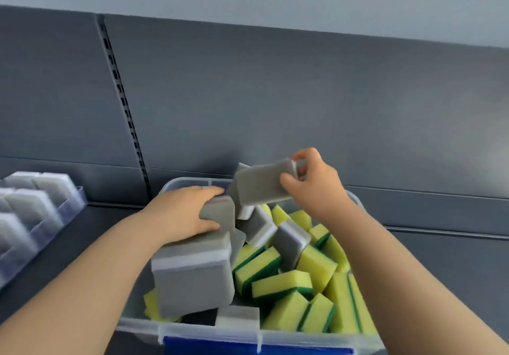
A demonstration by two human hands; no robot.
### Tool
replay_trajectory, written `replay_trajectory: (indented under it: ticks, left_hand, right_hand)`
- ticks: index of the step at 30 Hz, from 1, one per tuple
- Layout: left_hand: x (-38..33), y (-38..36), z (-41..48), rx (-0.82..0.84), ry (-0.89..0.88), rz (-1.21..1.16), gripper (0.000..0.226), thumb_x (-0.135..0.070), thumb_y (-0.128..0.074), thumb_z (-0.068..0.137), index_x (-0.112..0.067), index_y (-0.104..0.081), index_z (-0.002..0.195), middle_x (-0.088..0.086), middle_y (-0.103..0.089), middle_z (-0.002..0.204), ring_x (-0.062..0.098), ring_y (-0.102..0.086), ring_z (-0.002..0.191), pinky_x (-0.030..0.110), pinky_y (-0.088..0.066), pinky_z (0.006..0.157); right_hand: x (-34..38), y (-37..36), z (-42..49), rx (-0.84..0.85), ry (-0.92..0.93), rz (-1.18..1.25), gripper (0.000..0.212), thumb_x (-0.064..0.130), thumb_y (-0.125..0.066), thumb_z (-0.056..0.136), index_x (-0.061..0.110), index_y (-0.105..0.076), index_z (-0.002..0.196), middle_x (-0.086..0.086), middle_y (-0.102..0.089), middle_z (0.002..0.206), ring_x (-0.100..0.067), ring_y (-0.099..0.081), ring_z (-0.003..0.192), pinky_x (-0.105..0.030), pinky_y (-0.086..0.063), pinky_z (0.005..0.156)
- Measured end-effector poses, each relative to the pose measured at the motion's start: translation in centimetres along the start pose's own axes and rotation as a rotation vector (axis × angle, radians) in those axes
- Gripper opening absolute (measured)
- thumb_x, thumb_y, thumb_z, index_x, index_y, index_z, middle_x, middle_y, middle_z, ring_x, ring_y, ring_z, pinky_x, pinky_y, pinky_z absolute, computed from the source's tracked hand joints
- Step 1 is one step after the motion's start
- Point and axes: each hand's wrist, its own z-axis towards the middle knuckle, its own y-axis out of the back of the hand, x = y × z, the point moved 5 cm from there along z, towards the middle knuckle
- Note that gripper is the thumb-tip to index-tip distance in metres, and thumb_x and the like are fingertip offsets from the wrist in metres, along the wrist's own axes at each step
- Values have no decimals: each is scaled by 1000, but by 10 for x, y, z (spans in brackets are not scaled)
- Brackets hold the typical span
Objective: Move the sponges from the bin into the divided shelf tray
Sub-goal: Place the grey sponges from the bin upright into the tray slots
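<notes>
A: Well, where are the sponges right now?

B: Mostly in the clear bin (pixel 192 330); yellow-green sponges (pixel 281 283) are heaped on its right side; loose gray sponges (pixel 292 239) lie tumbled toward the middle; a blue label (pixel 248 348) shows on the near wall.

A: And the hands?

B: Both are over the bin; the left hand (pixel 181 214) has its fingers curled over the top of a small gray sponge (pixel 221 214), thumb on the near side, gripping it at the bin's left; the right hand (pixel 311 186) pinches a long gray sponge (pixel 259 186) by its right end, thumb in front and fingers behind, holding it tilted above the pile.

A: What is that big gray block (pixel 192 277) under the left hand?

B: A gray piece with a white band, touching the gripped sponge from below; whether the hand carries it too, I cannot tell; blur hides the edges.

A: Has the tray anything in it?

B: Yes; the divided tray (pixel 73 208) sits on the dark shelf (pixel 82 233) at far left, well apart from the bin; tray sponges (pixel 33 206) stand upright in its compartments.
</notes>
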Motion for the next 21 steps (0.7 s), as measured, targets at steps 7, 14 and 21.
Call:
replay_trajectory:
  ticks: [7, 14, 21]
  left_hand:
    - [-56, 33, 14, -310, -8, -659, 62, -36, -63, 86, -54, -28, 133, -17, -48, 123, 5, -50, 107, 28, -43, 84]
    - [-95, 8, 26, -184, 8, -1170, 43, -25, -63, 88, -51, -46, 116, -7, -60, 111, 16, -60, 100, 34, -51, 77]
    - [-98, -8, 24, -214, 121, -1092, 34, -32, -69, 81, -32, -45, 104, -4, -60, 109, 15, -59, 101, 39, -56, 76]
  right_hand:
    - [-80, 67, -3, 0, -102, 87, 27, 29, -59, 84, 28, -45, 108, 2, -64, 97, -20, -63, 73, -29, -48, 62]
    - [-93, 64, -19, 101, -11, -5, 39, 26, -60, 85, 29, -47, 122, 7, -58, 103, 2, -53, 79, -2, -40, 56]
    - [-78, 48, -29, 111, 106, -107, 44, 30, -58, 87, 30, -42, 128, 10, -51, 106, -7, -48, 85, -9, -35, 63]
